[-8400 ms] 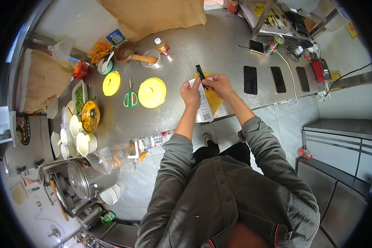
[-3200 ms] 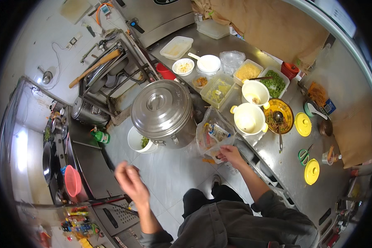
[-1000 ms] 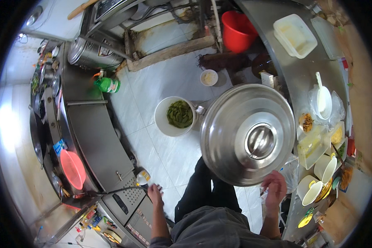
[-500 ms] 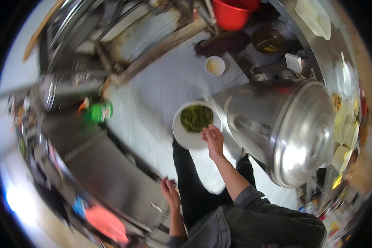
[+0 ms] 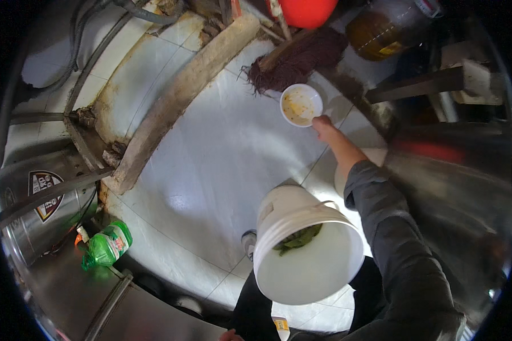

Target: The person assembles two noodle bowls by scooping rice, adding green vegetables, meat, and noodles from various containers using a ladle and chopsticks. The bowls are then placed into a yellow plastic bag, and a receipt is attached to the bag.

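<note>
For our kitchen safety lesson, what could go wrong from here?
Held by the right hand at just one edge, the white bowl could tip and spill its yellowish bits. The shaggy dark mop head close by might shed into it. The right sleeve passes near the open white bucket and might knock it.

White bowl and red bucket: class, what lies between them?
Head view: a dark, shaggy mop head lies between the white bowl and red bucket.
</note>
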`<state>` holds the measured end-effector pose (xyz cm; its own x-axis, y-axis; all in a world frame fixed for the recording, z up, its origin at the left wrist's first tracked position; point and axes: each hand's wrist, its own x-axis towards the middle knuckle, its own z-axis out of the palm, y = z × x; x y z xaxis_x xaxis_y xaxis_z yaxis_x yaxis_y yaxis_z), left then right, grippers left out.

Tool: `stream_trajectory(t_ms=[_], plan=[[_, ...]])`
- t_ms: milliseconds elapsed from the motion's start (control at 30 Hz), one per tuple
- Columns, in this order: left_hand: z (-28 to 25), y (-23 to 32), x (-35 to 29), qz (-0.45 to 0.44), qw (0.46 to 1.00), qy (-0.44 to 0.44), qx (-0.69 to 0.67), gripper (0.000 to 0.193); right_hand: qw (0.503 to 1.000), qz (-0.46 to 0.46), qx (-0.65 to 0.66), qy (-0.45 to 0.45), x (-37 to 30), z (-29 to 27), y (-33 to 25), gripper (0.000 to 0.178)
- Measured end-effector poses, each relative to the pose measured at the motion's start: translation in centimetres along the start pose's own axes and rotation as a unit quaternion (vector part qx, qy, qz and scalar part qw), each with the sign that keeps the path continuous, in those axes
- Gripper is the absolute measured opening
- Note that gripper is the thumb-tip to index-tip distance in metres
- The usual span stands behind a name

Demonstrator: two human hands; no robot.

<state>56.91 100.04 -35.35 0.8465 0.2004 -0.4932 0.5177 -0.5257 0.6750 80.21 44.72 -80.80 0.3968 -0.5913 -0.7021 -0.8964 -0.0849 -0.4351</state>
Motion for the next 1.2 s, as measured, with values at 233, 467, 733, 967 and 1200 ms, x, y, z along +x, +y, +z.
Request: stream_trajectory(t_ms=[233,467,733,967,1200], plan=[[1.2,0.8,1.3,0.089,0.994,-0.042,0.045,0.031,0.979,0.070,0.176,0.078,2.5,2.6,0.4,0.026],[1.8,1.8,-0.1,0.025,0.992,-0.122,0.029,0.035,0.966,-0.139,0.215,-0.021,-27.3,2.2,-8.6,0.019],[-1.0,15.4,-10.2,0.136,0.843,-0.390,-0.344,0.079,0.962,-0.070,0.264,0.028,-75.1,-16.9,-6.2,0.037],[2.5,19.6,-27.2,0.066,0.811,-0.515,-0.270,0.059,0.869,0.011,0.490,0.064,-90.0,-31.3,8.7,0.037],[14.6,22.5,-47.3,0.119,0.839,-0.520,-0.109,0.058,0.812,-0.036,0.573,0.109,-93.2,-48.7,26.1,0.038]])
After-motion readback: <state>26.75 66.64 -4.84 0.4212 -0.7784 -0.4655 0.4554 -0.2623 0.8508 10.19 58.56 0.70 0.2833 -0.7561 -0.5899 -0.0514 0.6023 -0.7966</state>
